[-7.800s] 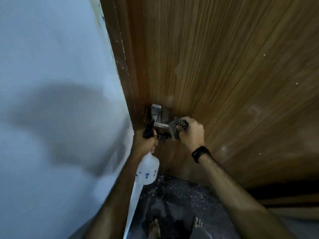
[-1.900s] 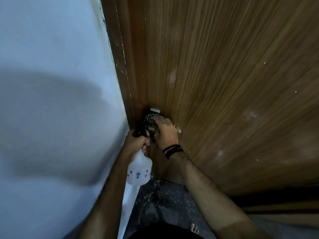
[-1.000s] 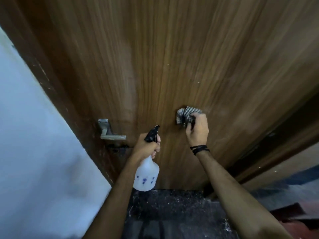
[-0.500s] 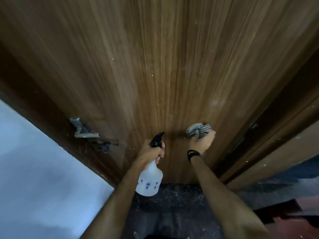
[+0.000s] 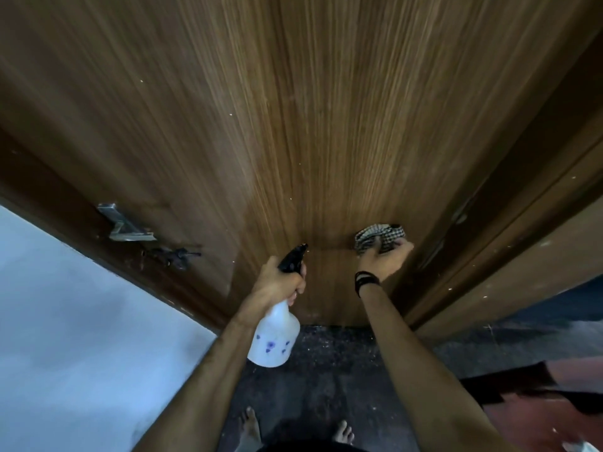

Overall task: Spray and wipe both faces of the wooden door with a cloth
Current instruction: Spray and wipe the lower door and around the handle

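The wooden door (image 5: 293, 125) fills most of the view, its brown grain running up from the floor. My right hand (image 5: 383, 261) grips a bunched black-and-white checked cloth (image 5: 378, 237) and presses it against the door's lower right part, close to the hinge-side edge. My left hand (image 5: 277, 282) grips the neck of a white spray bottle (image 5: 274, 337) with a black nozzle that points at the door; the bottle hangs below my fist.
A metal lever handle (image 5: 125, 227) with a dark latch below it sits at the door's left edge. A pale blue wall (image 5: 81, 321) stands on the left, the door frame (image 5: 522, 239) on the right. My bare feet stand on dark speckled floor (image 5: 326, 380); a reddish mat (image 5: 538, 402) lies lower right.
My right hand left the handle with the cloth and moved right and down across the door face to its lower right. The view swung right. My left hand still holds the bottle.
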Available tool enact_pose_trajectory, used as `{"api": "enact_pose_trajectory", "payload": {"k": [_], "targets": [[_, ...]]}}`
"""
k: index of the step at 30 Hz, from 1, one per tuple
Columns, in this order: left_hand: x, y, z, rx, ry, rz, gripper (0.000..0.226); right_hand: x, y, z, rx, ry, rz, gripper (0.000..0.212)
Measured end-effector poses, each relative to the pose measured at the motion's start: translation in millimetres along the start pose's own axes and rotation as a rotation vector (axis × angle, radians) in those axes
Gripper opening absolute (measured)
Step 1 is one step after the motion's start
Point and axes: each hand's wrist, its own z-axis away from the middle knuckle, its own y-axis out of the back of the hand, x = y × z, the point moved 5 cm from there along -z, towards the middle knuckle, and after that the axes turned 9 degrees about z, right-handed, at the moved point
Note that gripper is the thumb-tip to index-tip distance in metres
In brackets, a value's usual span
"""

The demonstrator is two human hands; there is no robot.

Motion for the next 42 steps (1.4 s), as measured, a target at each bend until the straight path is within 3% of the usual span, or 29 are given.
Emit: {"api": "enact_pose_trajectory", "payload": {"k": [3, 9, 14, 16, 19, 21, 23, 25, 31, 33, 38, 40, 42], "targets": [[5.7, -10.6, 0.4, -0.039, -0.016, 0.017, 0.027, -24.5, -4.5, 11.7, -0.090, 0.184, 0.029, 0.033], [32.3, 10.3, 7.9, -0.026, -0.131, -0.014, 0.026, -72.0, -39.1, 67.6, -0.438, 0.563, 0.054, 0.032], [50.3, 39.0, 9.8, 0.036, -0.201, -0.003, 0.028, -139.4, -25.5, 56.8, -0.225, 0.667, -0.076, 0.024], [55.6, 46.9, 11.8, 0.034, -0.208, 0.015, 0.027, -159.1, -23.8, 63.7, -0.184, 0.808, -0.094, 0.025], [66.7, 58.3, 15.3, 0.010, -0.225, 0.044, 0.027, -157.3, -44.6, 92.7, -0.360, 1.072, 0.069, 0.031], [75.4, 71.1, 19.9, 0.003, -0.251, 0.053, 0.028, -148.6, -57.8, 106.9, -0.481, 1.076, 0.174, 0.036], [83.6, 84.5, 24.5, 0.005, -0.278, 0.070, 0.028, -158.1, -56.9, 109.1, -0.482, 0.963, 0.124, 0.037], [93.8, 101.2, 29.1, 0.009, -0.308, 0.105, 0.028, -190.4, -45.0, 108.4, -0.365, 0.897, -0.002, 0.034], [139.9, 139.3, 40.9, -0.022, -0.407, 0.167, 0.028, -330.5, -13.1, 103.3, 0.092, 0.959, -0.274, 0.020], [156.2, 148.3, 43.8, -0.018, -0.444, 0.196, 0.029, -338.9, -19.7, 113.2, 0.091, 1.016, -0.234, 0.022], [179.9, 173.5, 50.9, -0.005, -0.508, 0.194, 0.029, -322.4, -49.7, 151.1, -0.116, 1.335, 0.073, 0.040], [185.4, 187.0, 55.3, 0.021, -0.522, 0.200, 0.028, -334.0, -45.7, 153.4, -0.129, 1.281, 0.017, 0.038], [193.7, 200.1, 58.4, 0.034, -0.539, 0.219, 0.029, -364.1, -34.1, 147.2, -0.031, 1.140, -0.134, 0.032]]}}
